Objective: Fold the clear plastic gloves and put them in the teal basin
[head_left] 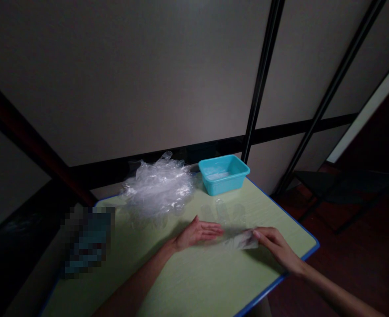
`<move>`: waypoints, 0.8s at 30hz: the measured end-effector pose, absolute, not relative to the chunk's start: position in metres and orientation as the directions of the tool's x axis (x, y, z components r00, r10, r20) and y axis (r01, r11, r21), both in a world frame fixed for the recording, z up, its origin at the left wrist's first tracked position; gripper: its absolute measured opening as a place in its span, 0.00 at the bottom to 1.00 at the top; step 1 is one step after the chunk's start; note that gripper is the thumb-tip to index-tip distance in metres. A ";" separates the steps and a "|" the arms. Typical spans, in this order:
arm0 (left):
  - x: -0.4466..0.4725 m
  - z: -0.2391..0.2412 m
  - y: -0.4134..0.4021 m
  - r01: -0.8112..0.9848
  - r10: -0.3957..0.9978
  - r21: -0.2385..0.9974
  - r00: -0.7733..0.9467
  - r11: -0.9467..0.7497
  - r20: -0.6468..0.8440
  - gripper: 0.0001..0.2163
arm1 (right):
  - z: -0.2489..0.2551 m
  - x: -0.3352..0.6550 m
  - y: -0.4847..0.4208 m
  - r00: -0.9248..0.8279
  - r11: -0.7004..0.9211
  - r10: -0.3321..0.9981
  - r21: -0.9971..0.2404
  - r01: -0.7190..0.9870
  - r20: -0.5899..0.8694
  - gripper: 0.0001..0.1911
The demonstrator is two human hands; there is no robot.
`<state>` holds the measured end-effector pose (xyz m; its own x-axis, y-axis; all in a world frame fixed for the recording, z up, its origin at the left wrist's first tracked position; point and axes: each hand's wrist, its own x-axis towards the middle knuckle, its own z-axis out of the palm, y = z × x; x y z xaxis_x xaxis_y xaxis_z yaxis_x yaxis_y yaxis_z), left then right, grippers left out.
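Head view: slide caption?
Right hand pinching a thin whitish sheet near the open left hand; piled clear plastic gloves and turquoise basin beyond.

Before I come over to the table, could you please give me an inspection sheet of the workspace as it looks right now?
Surface: pale green table with a blue edge.
Things in use: pile of clear plastic, apparently thin gloves, towards the far side; turquoise basin to its right, with something whitish inside; flat clear piece, glove-like, in front of the basin; blurred whitish sheet.
Clutter: pixelated patch at the table's left; contents cannot be told.
Hands: left hand open, fingers towards the sheet, contact unclear; right hand pinching the sheet's right end.
Cables: nothing seen.
Surroundings: panelled wall behind; dark chair at right.
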<state>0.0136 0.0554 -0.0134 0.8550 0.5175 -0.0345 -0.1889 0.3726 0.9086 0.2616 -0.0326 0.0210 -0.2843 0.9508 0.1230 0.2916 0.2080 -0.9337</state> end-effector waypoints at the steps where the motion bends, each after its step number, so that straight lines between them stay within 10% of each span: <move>1: 0.014 -0.012 0.054 -0.190 0.526 0.914 0.850 0.359 -0.030 0.35 | 0.020 0.260 -0.027 -0.251 0.162 0.962 -0.965 0.204 0.108 0.23; 7: 0.015 0.000 0.050 -0.086 0.559 0.959 0.825 0.270 -0.084 0.29 | 0.012 0.258 0.001 -0.148 -0.052 0.989 -0.985 -0.167 -0.027 0.21; 17: 0.021 -0.001 0.049 -0.046 0.675 0.940 0.708 0.338 -0.208 0.18 | 0.018 0.267 0.004 -0.466 0.054 0.885 -0.991 0.122 -0.009 0.20; 24: 0.018 0.004 0.048 -0.049 0.637 0.864 0.697 0.500 -0.329 0.13 | -0.003 0.255 0.013 -0.465 -0.318 0.865 -0.922 -0.222 -0.187 0.21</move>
<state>0.0176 0.0484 0.0035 0.6970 0.6371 -0.3289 -0.0493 0.5002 0.8645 0.2551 0.0133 -0.0032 -0.4653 0.8652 -0.1868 -0.2218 -0.3184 -0.9216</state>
